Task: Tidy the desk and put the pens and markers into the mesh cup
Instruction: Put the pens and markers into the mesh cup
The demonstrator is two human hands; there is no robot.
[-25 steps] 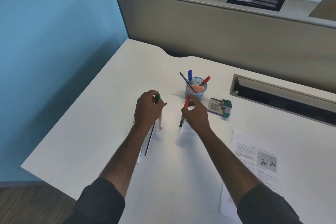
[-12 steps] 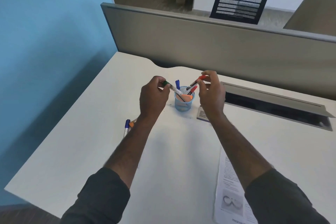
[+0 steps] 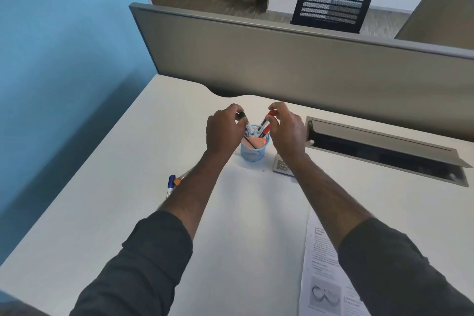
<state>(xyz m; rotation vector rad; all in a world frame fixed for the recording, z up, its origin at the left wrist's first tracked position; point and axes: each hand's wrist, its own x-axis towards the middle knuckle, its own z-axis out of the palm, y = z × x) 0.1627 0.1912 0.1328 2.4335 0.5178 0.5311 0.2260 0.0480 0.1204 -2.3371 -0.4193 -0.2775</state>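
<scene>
A small blue mesh cup (image 3: pixel 254 152) stands mid-desk holding several pens and an orange item. My left hand (image 3: pixel 222 130) pinches a green-capped marker (image 3: pixel 243 117) by its top, its lower end inside the cup's left side. My right hand (image 3: pixel 287 129) pinches a red-capped marker (image 3: pixel 269 115) by its top, its lower end inside the cup's right side. On the desk to the left lie a blue-capped pen (image 3: pixel 170 185) and an orange-tipped pen (image 3: pixel 177 182), partly hidden by my left forearm.
A small printed box (image 3: pixel 280 165) lies right of the cup, partly under my right wrist. A printed paper sheet (image 3: pixel 323 269) lies at the near right. An open cable tray (image 3: pixel 384 151) sits at the right back. A grey partition (image 3: pixel 282 59) backs the desk.
Both hands lifted their markers from the desk, carried them to the cup, and now have lowered the marker ends into it. The view has tilted up.
</scene>
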